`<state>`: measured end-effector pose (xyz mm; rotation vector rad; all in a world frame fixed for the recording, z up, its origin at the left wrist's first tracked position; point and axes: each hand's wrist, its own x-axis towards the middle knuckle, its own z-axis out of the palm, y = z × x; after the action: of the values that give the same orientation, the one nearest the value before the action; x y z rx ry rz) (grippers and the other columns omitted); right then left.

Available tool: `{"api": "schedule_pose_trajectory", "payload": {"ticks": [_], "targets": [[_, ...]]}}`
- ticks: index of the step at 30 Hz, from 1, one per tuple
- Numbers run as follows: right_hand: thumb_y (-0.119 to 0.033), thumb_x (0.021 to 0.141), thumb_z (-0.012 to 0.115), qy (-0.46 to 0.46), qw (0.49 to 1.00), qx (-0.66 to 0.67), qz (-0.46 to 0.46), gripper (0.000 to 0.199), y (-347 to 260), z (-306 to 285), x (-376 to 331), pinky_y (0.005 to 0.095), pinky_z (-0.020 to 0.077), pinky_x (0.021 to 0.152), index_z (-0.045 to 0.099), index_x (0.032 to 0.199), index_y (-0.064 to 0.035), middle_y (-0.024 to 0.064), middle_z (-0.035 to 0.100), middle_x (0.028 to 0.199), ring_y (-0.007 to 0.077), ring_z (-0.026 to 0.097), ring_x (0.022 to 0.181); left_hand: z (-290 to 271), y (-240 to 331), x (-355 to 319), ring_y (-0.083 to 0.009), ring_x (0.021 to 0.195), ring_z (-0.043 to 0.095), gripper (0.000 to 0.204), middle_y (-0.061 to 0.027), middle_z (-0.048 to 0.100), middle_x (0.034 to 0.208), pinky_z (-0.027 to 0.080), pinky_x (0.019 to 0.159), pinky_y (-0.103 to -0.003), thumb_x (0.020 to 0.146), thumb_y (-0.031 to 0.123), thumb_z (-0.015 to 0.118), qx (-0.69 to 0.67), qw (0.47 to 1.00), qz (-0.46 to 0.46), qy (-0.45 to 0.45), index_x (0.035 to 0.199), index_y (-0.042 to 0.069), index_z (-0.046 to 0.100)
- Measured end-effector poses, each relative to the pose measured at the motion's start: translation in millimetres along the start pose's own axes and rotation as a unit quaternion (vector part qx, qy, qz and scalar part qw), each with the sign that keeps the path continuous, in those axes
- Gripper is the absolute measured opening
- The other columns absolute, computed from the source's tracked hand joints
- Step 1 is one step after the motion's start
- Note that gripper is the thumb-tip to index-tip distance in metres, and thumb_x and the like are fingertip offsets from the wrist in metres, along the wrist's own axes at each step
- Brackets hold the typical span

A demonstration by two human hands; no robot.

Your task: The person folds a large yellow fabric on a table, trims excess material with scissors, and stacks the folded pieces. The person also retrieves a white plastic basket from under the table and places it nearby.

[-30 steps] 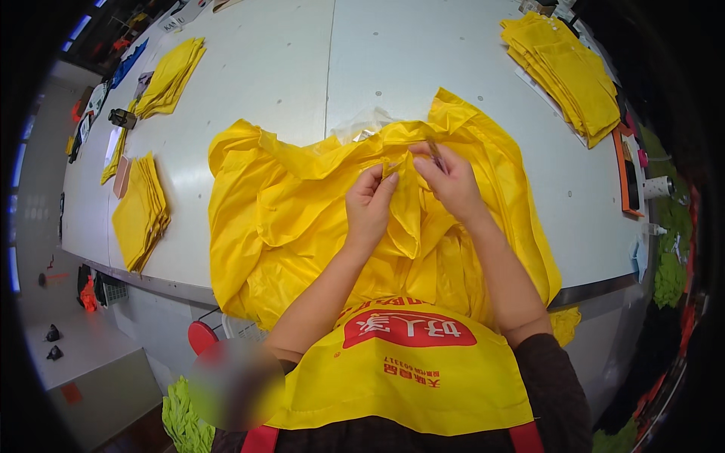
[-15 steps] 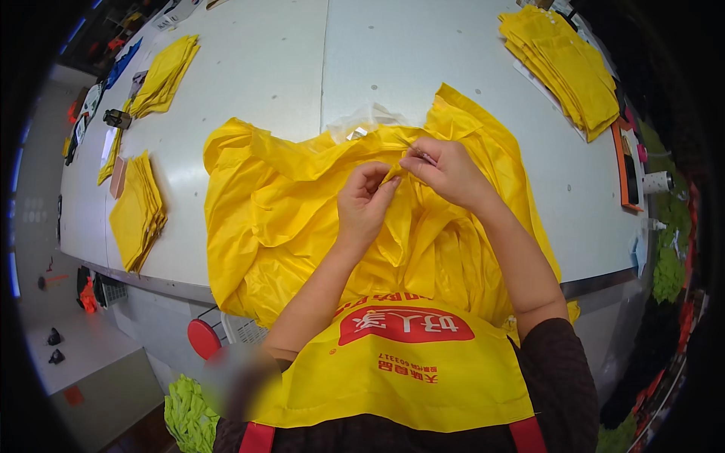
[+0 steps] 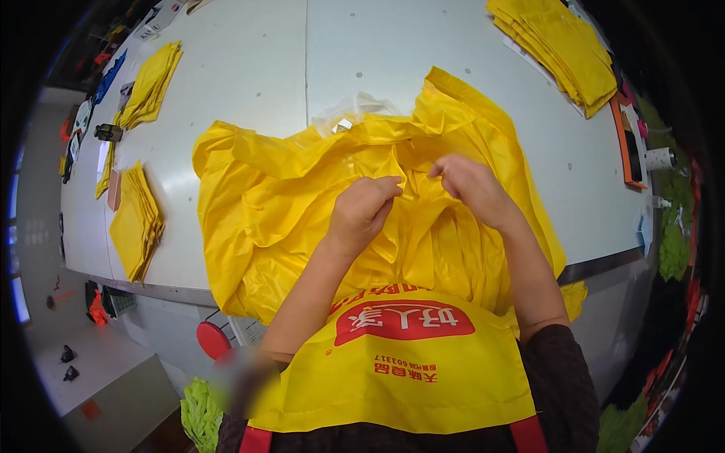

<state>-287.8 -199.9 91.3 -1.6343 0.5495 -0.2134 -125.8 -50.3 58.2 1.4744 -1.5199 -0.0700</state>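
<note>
A large heap of thin, shiny yellow fabric [image 3: 294,196] lies crumpled on the table in front of me and hangs toward my lap. My left hand [image 3: 361,215] is closed, thumb and fingers pinching a raised fold near the middle of the heap. Just right of it, my right hand [image 3: 476,192] hovers above the fabric with its fingers curled together. What it holds, if anything, is hidden by the fingers. Clear plastic film [image 3: 355,112] pokes out behind the heap's far edge. I wear a yellow apron [image 3: 393,385] with red print and red straps.
Folded yellow stacks lie at the far right [image 3: 555,53], far left [image 3: 151,83] and near left [image 3: 137,223] of the pale table [image 3: 249,68]. A dark item [image 3: 108,133] sits at the left, an orange-edged tray [image 3: 628,143] and thread spool [image 3: 660,158] at the right. A red stool [image 3: 214,340] stands below.
My right hand has moved right and down, away from my left. A thin metal tool seen in it earlier no longer shows. My left hand has turned palm-down, still pinching the fabric.
</note>
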Motion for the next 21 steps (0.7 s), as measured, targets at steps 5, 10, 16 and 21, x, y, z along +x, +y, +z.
{"api": "schedule_pose_trajectory", "payload": {"ticks": [5, 10, 16, 21], "targets": [[-0.026, 0.089, 0.053, -0.021, 0.986, -0.140, -0.083, 0.026, 4, 5, -14, 0.0333, 0.0412, 0.058, 0.056, 0.084, -0.0007, 0.0152, 0.054, 0.070, 0.0275, 0.052, 0.062, 2, 1, 0, -0.0232, 0.063, 0.060, 0.026, -0.0110, 0.066, 0.090, 0.047, 0.055, -0.029, 0.066, -0.014, 0.061, 0.009, 0.999, 0.028, -0.014, 0.084, 0.003, 0.059], [-0.027, 0.087, 0.055, -0.033, 0.974, -0.199, -0.104, 0.029, 7, 2, -9, 0.0360, 0.0408, 0.054, 0.055, 0.075, -0.0012, 0.0164, 0.054, 0.067, 0.0327, 0.052, 0.060, 0, 5, 2, -0.0236, 0.063, 0.059, 0.026, -0.0120, 0.066, 0.090, 0.047, 0.056, -0.030, 0.065, -0.013, 0.062, 0.016, 0.999, 0.034, -0.025, 0.084, 0.004, 0.059], [-0.031, 0.086, 0.055, -0.054, 0.965, -0.227, -0.123, 0.032, 6, 4, -4, 0.0375, 0.0412, 0.054, 0.056, 0.073, -0.0020, 0.0161, 0.055, 0.066, 0.0325, 0.053, 0.060, 1, 5, 1, -0.0233, 0.062, 0.059, 0.025, -0.0132, 0.066, 0.092, 0.046, 0.055, -0.029, 0.064, -0.012, 0.063, 0.017, 0.999, 0.040, -0.030, 0.082, 0.004, 0.060], [-0.033, 0.087, 0.054, -0.082, 0.964, -0.226, -0.111, 0.033, 3, 5, -1, 0.0384, 0.0418, 0.054, 0.057, 0.074, -0.0022, 0.0165, 0.057, 0.068, 0.0328, 0.054, 0.061, 1, 4, -2, -0.0234, 0.061, 0.058, 0.023, -0.0144, 0.066, 0.094, 0.046, 0.055, -0.029, 0.065, -0.011, 0.063, 0.019, 0.999, 0.038, -0.033, 0.082, 0.004, 0.060]]}}
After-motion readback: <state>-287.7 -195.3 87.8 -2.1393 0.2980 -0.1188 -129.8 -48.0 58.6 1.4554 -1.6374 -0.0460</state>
